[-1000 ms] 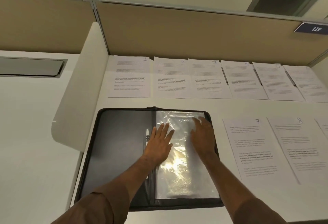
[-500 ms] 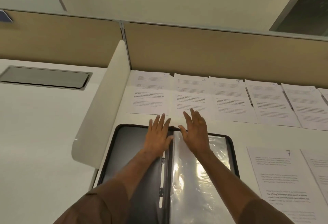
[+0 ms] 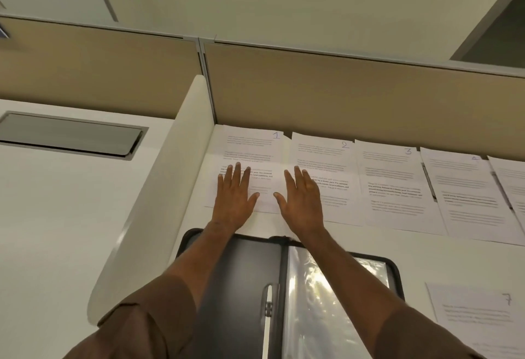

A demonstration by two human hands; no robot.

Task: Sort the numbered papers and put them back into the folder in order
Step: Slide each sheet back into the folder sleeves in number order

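Numbered sheets lie in a row along the back of the white desk: paper 1 (image 3: 250,145), paper 2 (image 3: 326,154), paper 3 (image 3: 392,182) and paper 4 (image 3: 468,188). Paper 7 (image 3: 477,310) lies nearer at the right. My left hand (image 3: 234,196) rests flat with straight fingers on the lower part of paper 1. My right hand (image 3: 302,199) lies flat beside it, across the seam between papers 1 and 2. The black zip folder (image 3: 244,262) lies open below my arms, with clear plastic sleeves (image 3: 318,301) on its right half.
A white curved divider (image 3: 159,188) stands at the left of the desk. A tan partition wall (image 3: 341,91) runs behind the papers. A grey hatch (image 3: 68,137) is set in the neighbouring desk at the left.
Both hands left the folder's plastic sleeve and moved forward over the folder's top edge onto papers 1 and 2. The camera view tilted up and left.
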